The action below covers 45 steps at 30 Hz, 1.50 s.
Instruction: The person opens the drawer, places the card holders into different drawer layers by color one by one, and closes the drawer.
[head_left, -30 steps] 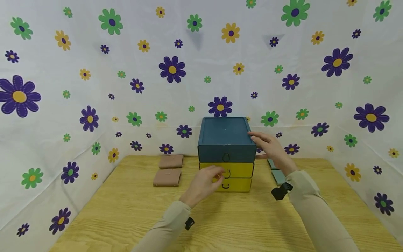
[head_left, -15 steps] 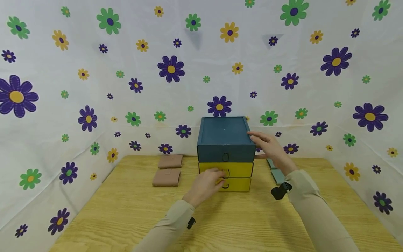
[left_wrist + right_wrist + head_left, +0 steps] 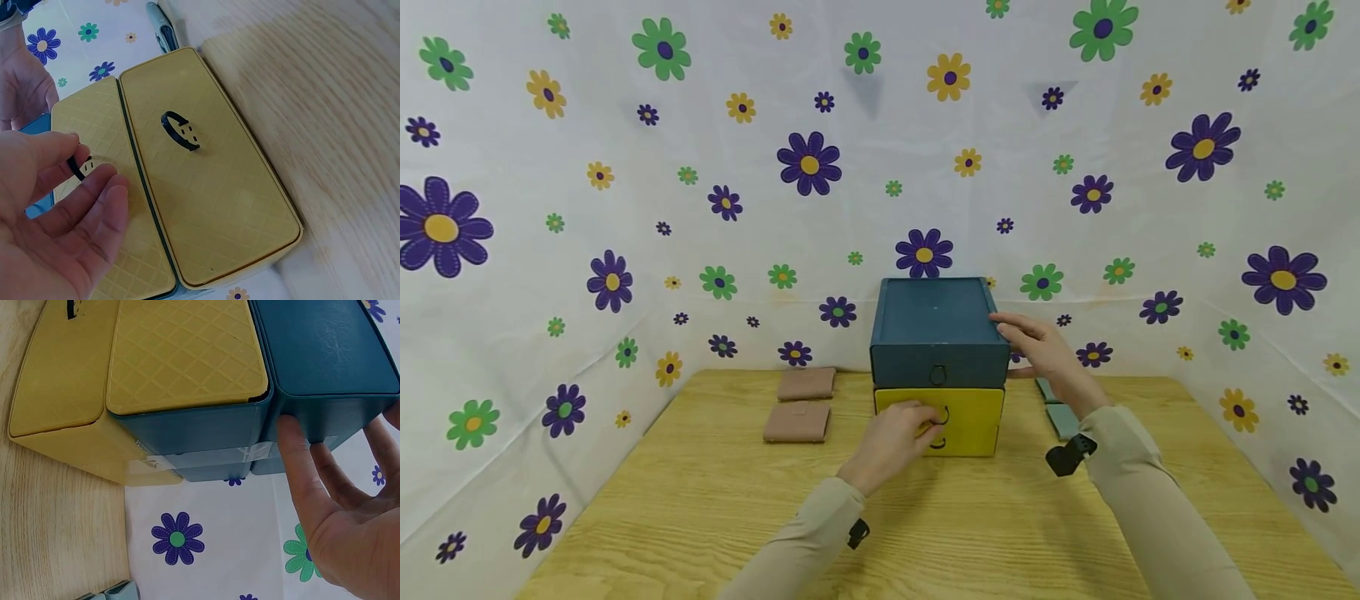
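A stack of drawer boxes stands at the back of the table, with a blue drawer (image 3: 910, 365) on top and two yellow fronts below. My left hand (image 3: 891, 442) pinches the black loop handle (image 3: 75, 168) of the middle yellow drawer (image 3: 134, 237) between thumb and fingers. Below it, the bottom yellow drawer (image 3: 212, 187) has its own black handle (image 3: 177, 132), which nothing holds. My right hand (image 3: 1048, 362) rests against the right side of the blue top box (image 3: 337, 356), its fingers extended and fingertips on the side and upper edge.
Two pink wallet-like cases, a nearer one (image 3: 797, 422) and a farther one (image 3: 807, 384), lie left of the stack. Green ones (image 3: 1063, 421) lie to its right. Clear tape (image 3: 206, 459) runs along the boxes' side. A flowered cloth (image 3: 737, 167) hangs behind the wooden table (image 3: 970, 525).
My left fingers have closed in on the middle drawer's handle. In the head view, the dark line between the two yellow fronts no longer shows. The right hand stays put.
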Each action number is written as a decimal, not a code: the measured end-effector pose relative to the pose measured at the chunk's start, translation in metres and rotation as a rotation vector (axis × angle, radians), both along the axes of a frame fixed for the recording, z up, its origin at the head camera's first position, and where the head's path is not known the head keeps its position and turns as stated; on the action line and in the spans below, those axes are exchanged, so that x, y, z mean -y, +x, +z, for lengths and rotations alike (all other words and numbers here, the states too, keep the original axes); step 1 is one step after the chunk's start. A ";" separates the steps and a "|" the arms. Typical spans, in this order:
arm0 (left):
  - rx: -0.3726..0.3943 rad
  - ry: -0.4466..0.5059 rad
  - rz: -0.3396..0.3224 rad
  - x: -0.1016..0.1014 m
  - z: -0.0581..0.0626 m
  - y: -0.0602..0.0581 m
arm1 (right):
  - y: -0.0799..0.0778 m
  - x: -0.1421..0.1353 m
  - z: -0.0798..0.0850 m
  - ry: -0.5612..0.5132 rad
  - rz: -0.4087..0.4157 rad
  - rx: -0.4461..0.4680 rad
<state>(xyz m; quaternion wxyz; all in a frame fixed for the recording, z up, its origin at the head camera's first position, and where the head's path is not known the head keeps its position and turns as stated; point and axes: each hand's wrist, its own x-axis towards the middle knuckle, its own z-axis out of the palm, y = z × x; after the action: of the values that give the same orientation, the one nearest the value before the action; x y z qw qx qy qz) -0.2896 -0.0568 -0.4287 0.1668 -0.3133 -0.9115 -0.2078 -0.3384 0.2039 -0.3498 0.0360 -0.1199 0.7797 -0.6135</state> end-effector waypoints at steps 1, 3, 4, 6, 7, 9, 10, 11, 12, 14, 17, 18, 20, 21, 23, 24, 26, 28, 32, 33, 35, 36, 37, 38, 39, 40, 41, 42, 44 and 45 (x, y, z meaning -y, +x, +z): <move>0.002 0.002 -0.003 0.000 0.000 0.000 | 0.000 0.000 0.000 0.000 -0.001 0.000; 0.006 0.003 -0.005 0.001 0.001 0.002 | 0.000 0.001 0.000 0.002 -0.001 0.000; 0.008 0.004 -0.008 0.001 0.001 0.003 | 0.000 0.001 0.000 0.004 -0.002 0.000; 0.012 0.007 -0.011 0.002 0.001 0.005 | 0.001 0.001 0.000 0.007 -0.001 -0.003; 0.015 0.010 -0.014 0.002 0.001 0.005 | 0.001 0.001 0.000 0.008 0.000 -0.003; 0.018 0.014 -0.017 0.003 0.001 0.007 | 0.002 0.002 0.000 0.008 0.001 -0.004; 0.017 0.017 -0.019 0.003 0.001 0.008 | 0.002 0.002 0.000 0.008 0.001 -0.003; 0.017 0.019 -0.022 0.004 0.001 0.009 | 0.002 0.002 0.000 0.008 0.002 -0.003; 0.016 0.019 -0.022 0.004 0.000 0.010 | 0.002 0.002 0.000 0.008 0.002 -0.002; 0.005 0.015 -0.026 0.005 0.001 0.012 | 0.002 0.002 0.001 0.008 0.003 -0.001; -0.007 0.010 -0.035 0.005 0.002 0.015 | 0.002 0.002 0.001 0.005 0.004 0.000; -0.010 0.006 -0.038 0.005 0.002 0.016 | 0.002 0.002 0.001 0.003 0.003 0.001; -0.007 0.001 -0.046 0.006 0.003 0.019 | 0.002 0.002 0.001 -0.001 0.004 0.005; -0.004 0.000 -0.051 0.006 0.004 0.020 | 0.002 0.002 0.001 -0.003 0.003 0.007; 0.005 -0.001 -0.059 0.006 0.005 0.023 | 0.001 0.003 0.001 -0.001 0.002 0.009; 0.009 -0.002 -0.063 0.007 0.005 0.024 | 0.001 0.003 0.001 0.001 0.001 0.009; 0.010 -0.001 -0.071 0.007 0.005 0.027 | 0.002 0.003 0.001 0.008 0.001 0.008; 0.011 -0.003 -0.078 0.008 0.006 0.029 | 0.002 0.003 0.001 0.013 0.000 0.007; 0.010 -0.018 -0.089 0.009 0.007 0.034 | 0.003 0.003 0.002 0.015 0.002 0.004; 0.014 -0.023 -0.091 0.009 0.008 0.036 | 0.003 0.003 0.002 0.017 0.001 0.002; 0.012 -0.034 -0.099 0.009 0.008 0.038 | 0.003 0.003 0.002 0.015 0.001 0.002; 0.011 -0.038 -0.104 0.009 0.009 0.039 | 0.003 0.003 0.002 0.013 0.000 0.003; 0.009 -0.042 -0.107 0.008 0.009 0.040 | 0.002 0.003 0.002 0.011 0.000 0.005; 0.006 -0.046 -0.109 0.008 0.009 0.041 | 0.002 0.003 0.002 0.011 -0.001 0.006; 0.003 -0.048 -0.112 0.008 0.009 0.042 | 0.002 0.002 0.002 0.009 -0.001 0.006; 0.000 -0.051 -0.116 0.008 0.010 0.043 | 0.002 0.002 0.002 0.008 -0.001 0.007; -0.002 -0.054 -0.119 0.008 0.010 0.044 | 0.002 0.002 0.002 0.010 -0.001 0.006; -0.003 -0.055 -0.122 0.008 0.010 0.045 | 0.002 0.001 0.002 0.012 -0.001 0.006; -0.007 -0.058 -0.129 0.008 0.009 0.047 | 0.002 0.001 0.002 0.017 -0.004 0.004; -0.007 -0.058 -0.133 0.008 0.009 0.049 | 0.002 0.001 0.002 0.020 -0.007 0.004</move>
<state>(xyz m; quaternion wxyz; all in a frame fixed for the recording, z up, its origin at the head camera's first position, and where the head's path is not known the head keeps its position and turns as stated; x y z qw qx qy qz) -0.2409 -0.0649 -0.4195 0.1468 -0.3785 -0.8937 -0.1910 -0.3367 0.2029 -0.3481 0.0368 -0.1156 0.7861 -0.6061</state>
